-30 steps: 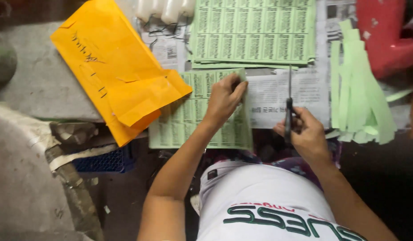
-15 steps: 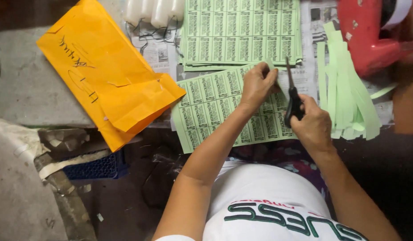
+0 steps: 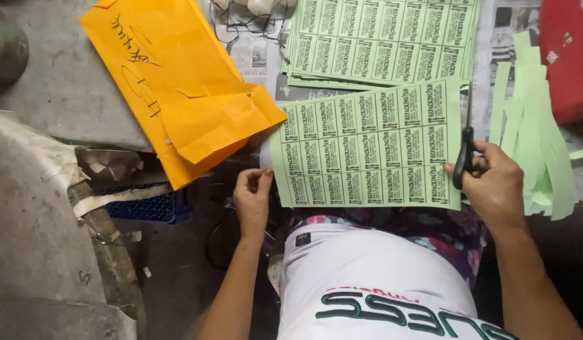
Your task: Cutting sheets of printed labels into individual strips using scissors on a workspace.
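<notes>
One loose sheet of pale green label paper (image 3: pixel 367 148), printed with a grid of small rectangular labels, is held flat in front of the person, above the lap and overlapping the near edge of the newspaper-covered work surface (image 3: pixel 253 60). It looks very light, thin and floppy; it will likely sag or crease unless supported at two edges, and it would tear easily. The safest places to take hold appear to be the side margins, clear of the cutting line.

The left hand (image 3: pixel 252 196) sits at the sheet's lower left corner, fingers curled together and lightly pinching that corner from below. The right hand (image 3: pixel 493 182) is at the sheet's right edge, fingers closed through the handles of one pair of black-handled scissors (image 3: pixel 465 148), blades pointing away from the body along the right margin. Whether the blades are parted cannot be told.

Beyond the sheet lies one stack of matching green label sheets (image 3: pixel 382 38); the number of sheets in it cannot be counted. To the right rests one heap of cut green paper strips (image 3: pixel 533 126), roughly a handful or more, overlapping too much to count. One large orange envelope (image 3: pixel 172 82), with handwriting on it, lies to the left. One red plastic object (image 3: pixel 565 56) shows at the upper right corner. One dark blue crate (image 3: pixel 150 204) sits lower left, under the surface.
</notes>
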